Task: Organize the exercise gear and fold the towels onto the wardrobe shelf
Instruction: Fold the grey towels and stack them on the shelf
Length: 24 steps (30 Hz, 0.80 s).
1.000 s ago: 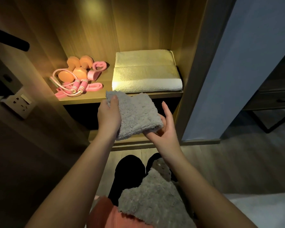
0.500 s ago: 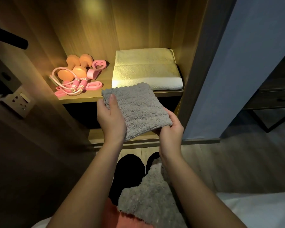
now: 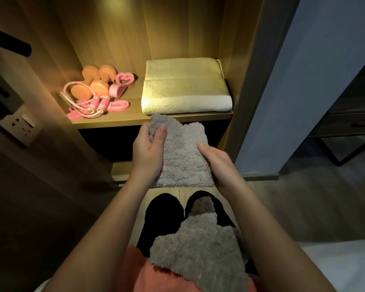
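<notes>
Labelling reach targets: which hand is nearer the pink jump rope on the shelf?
Left. The left hand grips the grey towel just below and right of the jump rope; the right hand holds the towel's far side, further right.

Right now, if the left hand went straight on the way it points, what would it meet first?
Likely the front edge of the wardrobe shelf, then the cream towel on it. The left hand, gripping the grey towel, points at that edge; its height against the shelf is unclear.
</notes>
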{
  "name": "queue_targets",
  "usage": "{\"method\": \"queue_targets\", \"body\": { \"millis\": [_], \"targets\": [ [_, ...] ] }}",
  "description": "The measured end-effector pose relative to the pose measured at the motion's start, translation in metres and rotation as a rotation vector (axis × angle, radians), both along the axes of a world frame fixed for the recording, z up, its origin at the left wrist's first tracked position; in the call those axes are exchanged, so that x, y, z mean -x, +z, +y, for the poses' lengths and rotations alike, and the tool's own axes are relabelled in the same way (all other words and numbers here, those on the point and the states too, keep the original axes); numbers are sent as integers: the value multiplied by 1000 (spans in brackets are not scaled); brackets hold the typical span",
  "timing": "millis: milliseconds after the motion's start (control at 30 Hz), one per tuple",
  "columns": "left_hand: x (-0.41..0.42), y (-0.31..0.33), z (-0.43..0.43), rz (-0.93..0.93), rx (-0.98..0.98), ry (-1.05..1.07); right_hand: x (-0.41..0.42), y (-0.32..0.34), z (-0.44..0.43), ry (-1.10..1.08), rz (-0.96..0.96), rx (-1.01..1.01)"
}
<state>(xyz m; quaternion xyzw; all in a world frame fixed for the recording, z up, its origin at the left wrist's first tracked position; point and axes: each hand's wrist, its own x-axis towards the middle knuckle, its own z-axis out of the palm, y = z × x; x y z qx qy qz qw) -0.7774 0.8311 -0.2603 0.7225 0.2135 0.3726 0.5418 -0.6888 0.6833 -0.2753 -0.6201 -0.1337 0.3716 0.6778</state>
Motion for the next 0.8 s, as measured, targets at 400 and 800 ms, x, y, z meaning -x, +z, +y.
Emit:
{"method": "queue_targets", "body": {
  "millis": [400,800],
  "targets": [
    [-20,-14,24,402,480,66,-23,-4,37,-246,-531,196],
    [-133,-32,119,341,-138,300,-143,-16,153,-260,-693,221]
  ]
}}
